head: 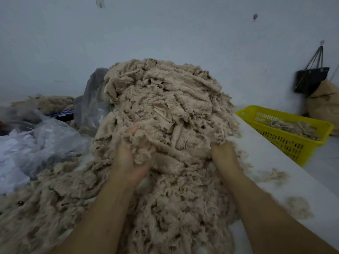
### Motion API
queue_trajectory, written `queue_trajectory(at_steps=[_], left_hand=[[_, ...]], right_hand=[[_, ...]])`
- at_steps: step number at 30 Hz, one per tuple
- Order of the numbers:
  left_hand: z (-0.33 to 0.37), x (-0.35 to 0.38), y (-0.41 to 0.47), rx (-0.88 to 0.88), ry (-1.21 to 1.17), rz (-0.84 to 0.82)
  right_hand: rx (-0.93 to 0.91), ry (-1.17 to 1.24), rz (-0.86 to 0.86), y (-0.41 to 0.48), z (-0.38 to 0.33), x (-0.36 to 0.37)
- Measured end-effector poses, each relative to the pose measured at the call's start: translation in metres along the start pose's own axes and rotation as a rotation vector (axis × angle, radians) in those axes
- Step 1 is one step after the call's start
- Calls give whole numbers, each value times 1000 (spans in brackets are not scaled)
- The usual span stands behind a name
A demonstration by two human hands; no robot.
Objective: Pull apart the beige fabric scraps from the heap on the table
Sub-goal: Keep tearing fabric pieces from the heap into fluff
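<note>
Two-handed, digs into beige heap [165,99]; grips clump of scraps [145,146] in upturned left hand [129,162]; buries fingers of right hand [222,153], grip untellable.

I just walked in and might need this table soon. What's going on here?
A person is working bare-handed through a big heap of beige fabric scraps on the white table. The left hand grips a clump at the front of the heap. The right hand is pushed into the heap, its fingers hidden. A yellow basket to the right holds a few scraps. Most of the heap is bunched together, so there is plenty left to pull apart.
</note>
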State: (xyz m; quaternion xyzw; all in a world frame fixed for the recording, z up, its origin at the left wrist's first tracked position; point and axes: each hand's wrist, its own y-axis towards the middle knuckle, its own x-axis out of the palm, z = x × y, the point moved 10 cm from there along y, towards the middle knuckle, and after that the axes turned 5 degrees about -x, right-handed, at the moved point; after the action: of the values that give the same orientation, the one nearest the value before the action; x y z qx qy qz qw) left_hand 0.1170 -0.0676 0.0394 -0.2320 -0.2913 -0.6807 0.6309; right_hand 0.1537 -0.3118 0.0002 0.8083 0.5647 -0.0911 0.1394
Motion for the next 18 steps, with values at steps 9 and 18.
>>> queue_trajectory(at_steps=[9, 18], left_hand=[[-30, -33, 5, -102, 243, 298], [-44, -25, -1, -151, 677, 280]], right_hand=[[-181, -46, -335, -22, -29, 42], [-552, -30, -377, -55, -75, 53]])
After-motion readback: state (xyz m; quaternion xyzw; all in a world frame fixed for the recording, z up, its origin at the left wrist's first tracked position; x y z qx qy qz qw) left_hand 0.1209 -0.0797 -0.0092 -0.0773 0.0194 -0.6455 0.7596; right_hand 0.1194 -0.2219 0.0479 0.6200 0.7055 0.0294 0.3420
